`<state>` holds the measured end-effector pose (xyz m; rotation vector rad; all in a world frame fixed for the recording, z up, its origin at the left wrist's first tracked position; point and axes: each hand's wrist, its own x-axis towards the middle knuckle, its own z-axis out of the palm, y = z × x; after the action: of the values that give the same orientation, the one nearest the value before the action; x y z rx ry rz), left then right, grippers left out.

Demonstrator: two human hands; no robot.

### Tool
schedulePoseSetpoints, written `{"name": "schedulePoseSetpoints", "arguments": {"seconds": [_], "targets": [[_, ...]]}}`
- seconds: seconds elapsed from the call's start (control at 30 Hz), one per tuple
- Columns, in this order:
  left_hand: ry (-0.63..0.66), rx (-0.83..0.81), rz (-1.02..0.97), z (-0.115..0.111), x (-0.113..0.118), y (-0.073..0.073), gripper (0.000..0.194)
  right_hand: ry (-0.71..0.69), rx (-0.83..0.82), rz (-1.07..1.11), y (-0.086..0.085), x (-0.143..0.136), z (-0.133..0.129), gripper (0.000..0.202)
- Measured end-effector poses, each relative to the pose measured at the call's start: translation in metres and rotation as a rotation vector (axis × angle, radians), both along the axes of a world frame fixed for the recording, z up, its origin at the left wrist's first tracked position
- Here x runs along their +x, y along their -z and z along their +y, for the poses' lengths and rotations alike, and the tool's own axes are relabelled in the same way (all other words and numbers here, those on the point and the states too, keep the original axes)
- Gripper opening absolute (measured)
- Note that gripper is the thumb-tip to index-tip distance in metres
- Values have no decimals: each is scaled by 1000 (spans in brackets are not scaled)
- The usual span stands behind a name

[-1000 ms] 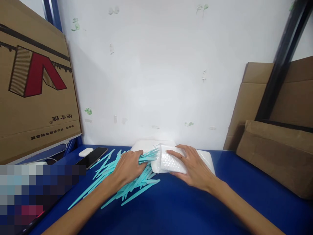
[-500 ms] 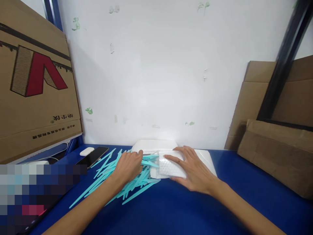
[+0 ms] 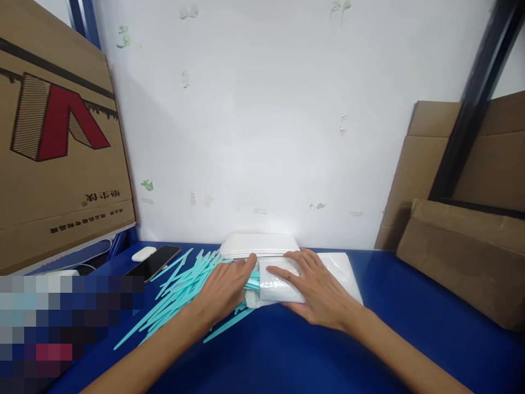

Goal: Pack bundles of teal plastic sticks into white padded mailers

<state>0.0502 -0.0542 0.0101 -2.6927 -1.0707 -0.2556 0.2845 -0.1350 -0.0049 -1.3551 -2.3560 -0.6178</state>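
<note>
Head view: our left hand (image 3: 223,290) closes its grip on turquoise sticks (image 3: 180,298), feeding them into the bubble pouch (image 3: 279,287), which our flat, open right hand (image 3: 318,290) pins to the blue table (image 3: 311,355).

- My left forearm comes in from the lower left, bare, slanting up and to the right.
- My left hand (image 3: 225,287) lies palm down, knuckles up, fingers curled and closed, thumb stretched toward my other hand.
- My right forearm comes in from the lower right, slanting up and to the left.
- My right hand (image 3: 315,290) is flat, palm down, fingers spread and pointing left.
- My hands are nearly touching.
</note>
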Motion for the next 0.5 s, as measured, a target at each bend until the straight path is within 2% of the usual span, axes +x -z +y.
{"name": "schedulePoseSetpoints", "arguments": {"seconds": [0.1, 0.17, 0.4, 0.5], "targets": [[62, -78, -72, -2, 2, 2, 38, 0, -14, -4, 1, -1, 0, 71], [44, -90, -69, -4, 4, 4, 33, 0, -19, -7, 2, -3, 0, 73], [-135, 71, -84, -9, 10, 2, 25, 12, -14, -11, 2, -8, -1, 76], [-224, 35, -69, -11, 10, 0, 27, 10, -14, -4, 2, -9, -1, 73]]}}
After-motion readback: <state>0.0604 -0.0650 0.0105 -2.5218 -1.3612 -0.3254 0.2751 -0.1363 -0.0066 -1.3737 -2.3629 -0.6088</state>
